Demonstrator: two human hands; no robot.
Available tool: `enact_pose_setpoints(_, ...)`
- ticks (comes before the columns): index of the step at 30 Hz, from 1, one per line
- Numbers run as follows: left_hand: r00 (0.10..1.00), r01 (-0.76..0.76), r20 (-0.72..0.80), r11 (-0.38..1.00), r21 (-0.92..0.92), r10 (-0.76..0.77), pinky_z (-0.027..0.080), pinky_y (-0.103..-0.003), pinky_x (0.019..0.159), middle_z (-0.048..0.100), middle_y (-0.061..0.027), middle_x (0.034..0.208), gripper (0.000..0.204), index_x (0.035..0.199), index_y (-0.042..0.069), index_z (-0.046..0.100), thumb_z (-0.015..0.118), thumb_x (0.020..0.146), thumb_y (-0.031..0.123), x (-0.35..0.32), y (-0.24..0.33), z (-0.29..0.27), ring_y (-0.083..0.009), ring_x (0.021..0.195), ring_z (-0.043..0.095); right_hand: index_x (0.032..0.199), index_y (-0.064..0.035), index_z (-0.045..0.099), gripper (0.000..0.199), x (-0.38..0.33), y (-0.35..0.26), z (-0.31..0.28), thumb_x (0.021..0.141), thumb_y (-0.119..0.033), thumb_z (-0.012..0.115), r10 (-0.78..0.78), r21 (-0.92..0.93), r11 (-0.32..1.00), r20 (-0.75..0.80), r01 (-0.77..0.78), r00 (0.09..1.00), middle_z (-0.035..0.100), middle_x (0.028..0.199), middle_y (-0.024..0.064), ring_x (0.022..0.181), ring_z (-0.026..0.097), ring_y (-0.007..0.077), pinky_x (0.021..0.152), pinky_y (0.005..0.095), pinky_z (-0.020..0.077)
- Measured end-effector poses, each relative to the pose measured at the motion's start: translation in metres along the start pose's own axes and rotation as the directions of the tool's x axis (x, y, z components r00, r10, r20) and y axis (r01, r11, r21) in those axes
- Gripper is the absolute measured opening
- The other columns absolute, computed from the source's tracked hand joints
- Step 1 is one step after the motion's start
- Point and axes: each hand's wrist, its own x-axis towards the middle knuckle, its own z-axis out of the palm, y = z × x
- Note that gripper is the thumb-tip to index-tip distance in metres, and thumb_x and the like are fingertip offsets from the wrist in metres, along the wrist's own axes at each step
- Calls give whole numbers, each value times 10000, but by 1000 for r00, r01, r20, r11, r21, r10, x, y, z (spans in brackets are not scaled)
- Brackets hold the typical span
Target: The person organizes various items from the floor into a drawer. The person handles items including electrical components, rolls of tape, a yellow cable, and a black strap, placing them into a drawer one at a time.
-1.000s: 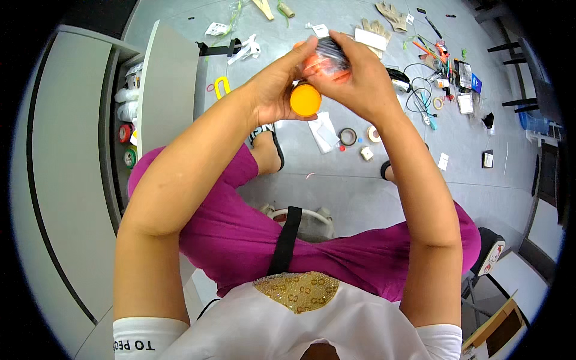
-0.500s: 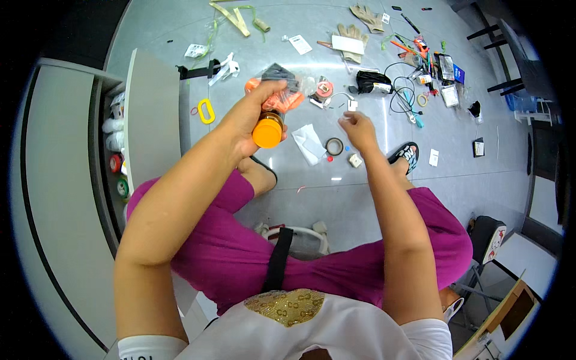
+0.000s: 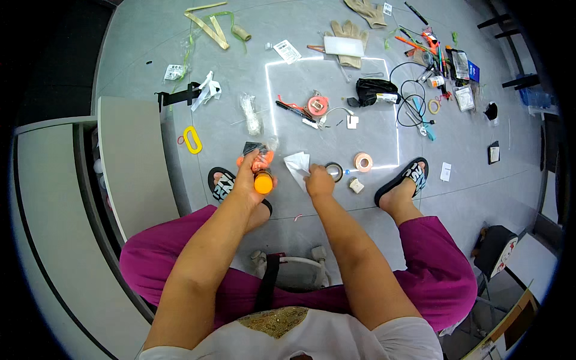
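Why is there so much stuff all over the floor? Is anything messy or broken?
It is messy: tools, cables, tape rolls and gloves lie scattered over the grey floor. Nothing looks broken or spilled. The left hand holds an orange thing; the right hand touches white paper.

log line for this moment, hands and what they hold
left hand: holds orange tool | right hand: touching white paper | nearby: black tape roll | seated, floor

Both your forearms reach forward and down from the lower edge. Your left hand (image 3: pixel 251 180) is curled shut, fingers wrapped tight. Your right hand (image 3: pixel 319 182) is lower, fingertips pinched together, knuckles up.
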Motion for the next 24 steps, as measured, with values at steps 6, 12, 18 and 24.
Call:
enact_pose_setpoints(6,958,98,281,986,-132,-57,509,-463,752,537,-129,1029,458,1093,123,509,614,788,449,15,9,-18,-340,947,559,817,-87,529,201,4,-10,-63,668,16,615,-329,261,794,-574,548,750,560,966,86,728,585,289,594,364,486)
enact_pose_setpoints(12,880,5,472,994,-109,48,489,-519,825,541,-126,1070,428,1156,145,476,604,814,369,-12,5,11,-379,1010,550,854,-57,518,223,-6,-35,-100,685,32,634,-364,346,626,-663,699,654,539,1143,163,947,568,291,771,326,488)
enact_pose_setpoints(18,884,-198,417,977,-79,213,503,-392,789,604,-45,984,295,1039,142,555,616,804,308,-22,2,24,-212,906,586,905,-63,539,325,-17,-45,-103,625,18,682,-491,259,566,-656,782,573,564,1120,162,1002,566,355,818,383,496)
enact_pose_setpoints(24,870,-161,433,967,-199,235,522,-383,699,591,-43,957,325,1029,127,558,649,770,300,-36,18,16,-206,853,588,945,-58,582,333,-23,-27,-127,638,53,649,-428,203,686,-663,698,614,594,1063,136,962,579,316,793,362,492)
